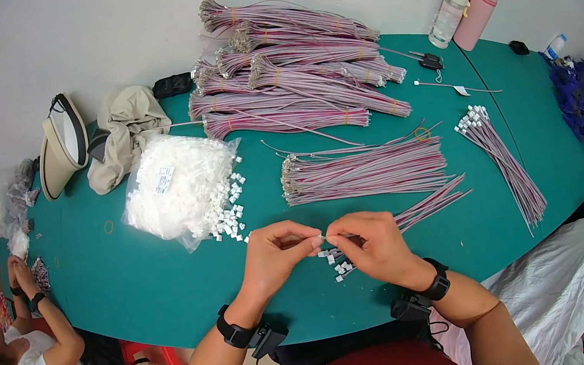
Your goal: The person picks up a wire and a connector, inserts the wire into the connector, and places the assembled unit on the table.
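Note:
My left hand [283, 254] and my right hand [375, 247] meet above the near middle of the table, thumbs and forefingers pinched together. Between the fingertips shows a small whitish connector [324, 238], mostly covered by them. Grey and pink wires [432, 203] stretch out to the right from behind my right hand; whether it grips one is hidden. Under that hand, several white plugs [343, 269] on wire ends rest on the table. Beyond my hands lies a loose bundle of grey and pink wires [364, 172]. Loose white connector housings [229, 217] spill beyond my left hand.
A clear bag of white housings [167, 189] stands on the green table [169, 282]. Tied wire bundles [295, 65] pile up at the back. Plugged wires [504, 168] lie right. A hat [63, 145], bottles [477, 15] and a person [41, 352] at left surround the workplace.

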Demonstrator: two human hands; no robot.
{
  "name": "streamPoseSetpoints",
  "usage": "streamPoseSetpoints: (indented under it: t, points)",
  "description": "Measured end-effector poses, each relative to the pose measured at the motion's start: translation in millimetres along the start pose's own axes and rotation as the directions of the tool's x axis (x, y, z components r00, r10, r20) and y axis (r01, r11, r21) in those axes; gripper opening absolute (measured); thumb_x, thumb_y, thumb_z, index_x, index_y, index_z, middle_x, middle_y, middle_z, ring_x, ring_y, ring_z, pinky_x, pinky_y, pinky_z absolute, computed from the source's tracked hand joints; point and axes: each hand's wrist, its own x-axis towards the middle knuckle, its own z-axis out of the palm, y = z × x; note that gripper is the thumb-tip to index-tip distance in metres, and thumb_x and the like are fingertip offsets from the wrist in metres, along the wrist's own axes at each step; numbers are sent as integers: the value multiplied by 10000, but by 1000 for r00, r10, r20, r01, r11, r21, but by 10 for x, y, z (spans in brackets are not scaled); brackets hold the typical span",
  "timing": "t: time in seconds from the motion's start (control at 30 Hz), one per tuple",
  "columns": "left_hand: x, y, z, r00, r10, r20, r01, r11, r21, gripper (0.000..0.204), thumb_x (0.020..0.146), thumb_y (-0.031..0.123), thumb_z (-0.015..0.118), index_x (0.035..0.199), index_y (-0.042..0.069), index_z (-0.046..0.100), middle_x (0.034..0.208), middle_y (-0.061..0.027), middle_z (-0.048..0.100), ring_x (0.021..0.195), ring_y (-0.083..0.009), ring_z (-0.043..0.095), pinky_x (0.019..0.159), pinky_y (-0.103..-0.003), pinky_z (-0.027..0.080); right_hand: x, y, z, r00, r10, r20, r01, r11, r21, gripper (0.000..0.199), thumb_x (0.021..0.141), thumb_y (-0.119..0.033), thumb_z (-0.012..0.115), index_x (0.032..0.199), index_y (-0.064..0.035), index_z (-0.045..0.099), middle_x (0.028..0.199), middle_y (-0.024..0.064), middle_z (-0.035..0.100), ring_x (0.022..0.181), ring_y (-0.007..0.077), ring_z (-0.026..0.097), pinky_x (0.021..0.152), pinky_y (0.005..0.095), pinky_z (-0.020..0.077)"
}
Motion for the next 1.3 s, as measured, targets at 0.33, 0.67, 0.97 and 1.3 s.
streamPoseSetpoints:
  t: [0.33, 0.67, 0.97, 1.3]
  points:
    - [0, 9, -5, 999, -36, 28, 38, 996, -79, 123, 843, 0, 734, 959, -32, 707, 873, -97, 715, 779, -142, 684, 724, -264, 568, 7, -3, -18, 999, 31, 15, -31, 999, 8, 37, 832, -17, 678, 865, -7, 665, 762, 122, 664, 608, 267, 616, 538, 344, 466]
    - [-2, -6, -2, 999, -11, 34, 12, 1000, -17, 138, 862, 31, 728, 982, -34, 710, 876, -93, 718, 789, -136, 687, 723, -263, 571, 3, 0, -25, 999, -29, 24, 30, 999, -28, 30, 833, -19, 680, 858, -9, 668, 762, 122, 666, 604, 270, 616, 534, 348, 468]
    - [6, 12, 8, 999, -27, 33, 30, 993, -111, 147, 855, 26, 732, 987, -32, 705, 881, -93, 715, 788, -139, 682, 725, -259, 563, 17, 25, -28, 1000, 9, 7, -9, 998, 67, 63, 826, 6, 688, 888, -4, 680, 744, 93, 640, 565, 173, 578, 482, 272, 419]
    - [-7, -29, 30, 999, 36, 26, -34, 995, -94, 120, 875, 19, 712, 985, -30, 701, 873, -87, 713, 791, -125, 677, 731, -249, 561, -1, 51, 42, 988, -145, -45, 142, 988, -63, 59, 823, 19, 677, 873, -5, 658, 734, 89, 618, 570, 190, 573, 482, 283, 430]
